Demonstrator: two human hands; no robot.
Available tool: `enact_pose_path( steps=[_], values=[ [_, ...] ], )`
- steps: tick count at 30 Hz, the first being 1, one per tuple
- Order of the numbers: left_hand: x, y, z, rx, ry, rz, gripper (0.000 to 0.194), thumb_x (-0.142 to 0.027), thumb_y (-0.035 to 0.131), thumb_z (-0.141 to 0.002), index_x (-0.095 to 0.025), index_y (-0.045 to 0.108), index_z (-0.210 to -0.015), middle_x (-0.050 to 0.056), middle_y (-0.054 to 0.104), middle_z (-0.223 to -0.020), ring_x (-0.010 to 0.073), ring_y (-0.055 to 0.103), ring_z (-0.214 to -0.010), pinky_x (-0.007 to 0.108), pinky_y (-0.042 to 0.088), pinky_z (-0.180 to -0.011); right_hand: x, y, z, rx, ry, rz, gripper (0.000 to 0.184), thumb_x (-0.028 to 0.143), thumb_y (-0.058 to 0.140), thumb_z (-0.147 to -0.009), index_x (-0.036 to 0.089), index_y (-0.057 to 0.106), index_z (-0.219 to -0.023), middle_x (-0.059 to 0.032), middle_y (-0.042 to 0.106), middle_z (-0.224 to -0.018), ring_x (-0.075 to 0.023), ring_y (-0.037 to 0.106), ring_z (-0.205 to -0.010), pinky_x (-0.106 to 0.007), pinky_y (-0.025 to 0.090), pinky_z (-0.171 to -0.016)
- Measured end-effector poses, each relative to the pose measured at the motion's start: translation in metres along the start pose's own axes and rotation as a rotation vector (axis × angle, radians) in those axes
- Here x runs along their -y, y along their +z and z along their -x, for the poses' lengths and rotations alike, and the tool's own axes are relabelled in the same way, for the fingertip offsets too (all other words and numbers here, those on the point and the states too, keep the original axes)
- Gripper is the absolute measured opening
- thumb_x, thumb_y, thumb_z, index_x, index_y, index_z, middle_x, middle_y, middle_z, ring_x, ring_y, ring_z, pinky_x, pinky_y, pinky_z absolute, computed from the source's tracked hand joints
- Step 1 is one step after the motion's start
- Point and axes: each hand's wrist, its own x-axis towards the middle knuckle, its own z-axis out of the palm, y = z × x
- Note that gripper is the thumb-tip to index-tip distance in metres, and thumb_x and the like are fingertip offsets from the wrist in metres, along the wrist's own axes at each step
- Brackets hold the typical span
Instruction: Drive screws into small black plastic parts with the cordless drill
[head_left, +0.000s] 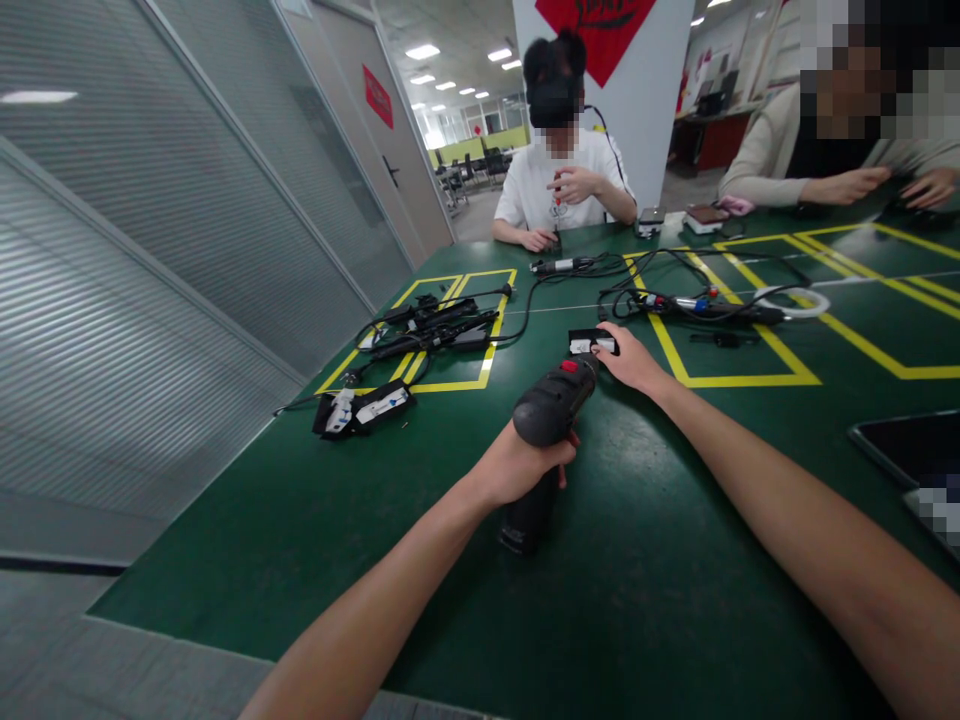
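Observation:
My left hand (pixel 517 465) is wrapped round the grip of a black cordless drill (pixel 547 405) with a red switch on top. The drill points away from me, and its front end meets a small black box-like part with a white inside (pixel 581 345). My right hand (pixel 630 358) grips that part at its right end, with the fingertips over its edge. The drill body hides whatever bit is in the chuck and the exact point of contact. The part is on or just above the green table (pixel 637 560); I cannot tell which.
Left of my hands lie a pile of black power adapters and cables (pixel 442 325) and two opened black housings (pixel 367 405). More tools with cords (pixel 697 305) lie right of centre. Two people sit across the table, one in a white shirt (pixel 562 185). A dark tablet-like device (pixel 911 445) is at the right.

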Motion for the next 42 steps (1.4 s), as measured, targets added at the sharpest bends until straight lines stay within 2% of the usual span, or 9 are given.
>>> enact_pose_path(
  steps=[6,11,15,18,26,30,35,38,42],
  values=[
    [-0.002,-0.002,0.002,-0.021,0.011,-0.056,0.03,-0.017,0.059,-0.071,-0.013,0.054,-0.1,0.004,0.06,-0.088,0.0095,0.057,-0.052,0.025,0.047,-0.05,-0.001,-0.002,0.001,0.02,-0.011,-0.003,0.057,0.036,0.054,-0.083,0.02,0.045,-0.137,-0.0122,0.049,-0.137,-0.0266,0.046,-0.126,-0.045,0.036,-0.106],
    [-0.004,-0.003,0.002,-0.034,0.029,-0.06,0.027,-0.016,0.059,-0.07,-0.013,0.054,-0.097,0.004,0.059,-0.088,0.0092,0.056,-0.051,0.026,0.047,-0.05,0.012,-0.007,0.008,-0.109,-0.091,0.107,0.069,0.035,0.06,-0.078,0.017,0.04,-0.142,-0.0145,0.037,-0.145,-0.0305,0.031,-0.136,-0.05,0.028,-0.111],
    [-0.002,-0.003,0.002,-0.041,0.038,-0.067,0.028,-0.017,0.059,-0.07,-0.013,0.054,-0.098,0.004,0.06,-0.089,0.0093,0.057,-0.052,0.025,0.047,-0.049,0.028,-0.012,0.014,-0.146,-0.245,0.156,0.045,0.031,0.056,-0.083,0.02,0.057,-0.127,-0.0127,0.049,-0.13,-0.0293,0.041,-0.124,-0.048,0.035,-0.106],
    [-0.001,-0.002,0.002,-0.038,0.037,-0.088,0.028,-0.018,0.06,-0.071,-0.013,0.055,-0.098,0.004,0.06,-0.086,0.0096,0.057,-0.051,0.024,0.046,-0.049,0.033,-0.014,0.015,-0.143,-0.261,0.16,0.031,0.029,0.049,-0.088,0.024,0.066,-0.114,-0.0104,0.058,-0.112,-0.0282,0.049,-0.111,-0.047,0.041,-0.097],
    [-0.001,0.0,0.006,-0.035,0.037,-0.174,0.025,-0.02,0.062,-0.071,-0.013,0.058,-0.094,0.004,0.061,-0.078,0.012,0.058,-0.052,0.025,0.045,-0.049,0.035,-0.015,0.017,-0.139,-0.263,0.184,0.028,0.025,0.042,-0.091,0.024,0.069,-0.099,-0.0094,0.061,-0.101,-0.0274,0.051,-0.101,-0.045,0.043,-0.093],
    [-0.008,0.001,0.013,-0.061,0.069,-0.34,0.024,-0.027,0.063,-0.073,-0.014,0.06,-0.093,0.005,0.064,-0.075,0.0144,0.059,-0.055,0.026,0.045,-0.053,0.025,-0.018,0.013,-0.255,-0.132,0.182,0.026,0.026,0.043,-0.09,0.023,0.069,-0.095,-0.0104,0.061,-0.099,-0.0288,0.052,-0.1,-0.047,0.042,-0.092],
    [-0.015,0.014,0.019,-0.033,0.211,-0.66,0.032,-0.038,0.068,-0.071,-0.016,0.062,-0.093,0.011,0.068,-0.088,0.025,0.063,-0.079,0.031,0.045,-0.066,0.002,-0.029,0.006,-0.41,0.02,0.149,0.026,0.028,0.046,-0.087,0.02,0.07,-0.092,-0.0115,0.063,-0.094,-0.0288,0.056,-0.095,-0.045,0.045,-0.088],
    [-0.009,0.027,0.02,0.0,0.196,-0.843,0.038,-0.046,0.067,-0.07,-0.019,0.062,-0.096,0.012,0.067,-0.089,0.0287,0.063,-0.081,0.034,0.044,-0.067,-0.004,-0.036,0.002,-0.416,0.04,0.105,0.029,0.029,0.046,-0.087,0.017,0.071,-0.094,-0.0123,0.064,-0.094,-0.0284,0.058,-0.092,-0.045,0.047,-0.086],
    [0.0,0.042,0.021,0.084,0.157,-1.005,0.038,-0.043,0.064,-0.072,-0.02,0.059,-0.102,0.011,0.064,-0.093,0.0288,0.064,-0.08,0.036,0.044,-0.066,0.007,-0.039,-0.001,-0.348,-0.027,0.065,0.029,0.03,0.047,-0.087,0.019,0.072,-0.098,-0.011,0.065,-0.098,-0.0278,0.058,-0.095,-0.044,0.047,-0.088]
  ],
)
